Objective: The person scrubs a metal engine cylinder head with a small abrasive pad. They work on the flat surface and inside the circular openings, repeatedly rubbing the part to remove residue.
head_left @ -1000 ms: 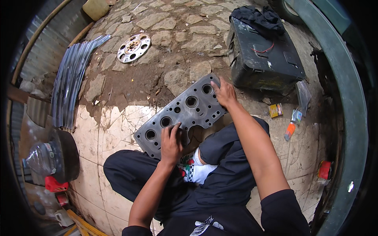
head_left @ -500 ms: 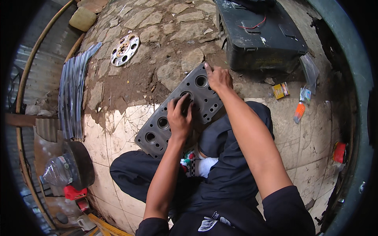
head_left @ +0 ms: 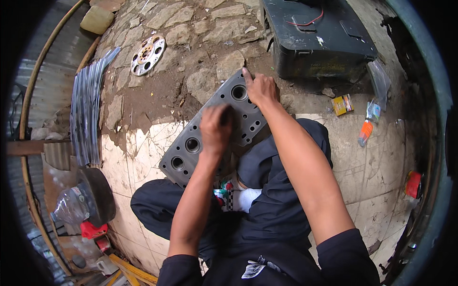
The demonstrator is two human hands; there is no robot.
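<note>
A grey metal cylinder head (head_left: 202, 127) lies slantwise across my lap, with round valve ports and smaller holes along its flat face. My right hand (head_left: 262, 90) grips its far right end, the thumb on the upper face and the other fingers over the side edge. My left hand (head_left: 214, 125) is curled over the middle of the face, covering one of the large ports. Motion blurs its closed fingers, and a dark patch beside them could be something held; I cannot make it out. Two large ports show below this hand and one near my right hand.
A round perforated metal plate (head_left: 148, 55) lies on the stony ground ahead. Grey corrugated strips (head_left: 87, 112) are at the left, near a clear plastic jug (head_left: 71, 206). At the right stand a black lidded box (head_left: 324, 52), a small yellow box (head_left: 342, 105) and an orange-tipped packet (head_left: 365, 132).
My left hand has shifted slightly up and left, its fingers drawn from the port's opening into a tighter, blurred curl. My right hand keeps its hold; the view has shifted a little.
</note>
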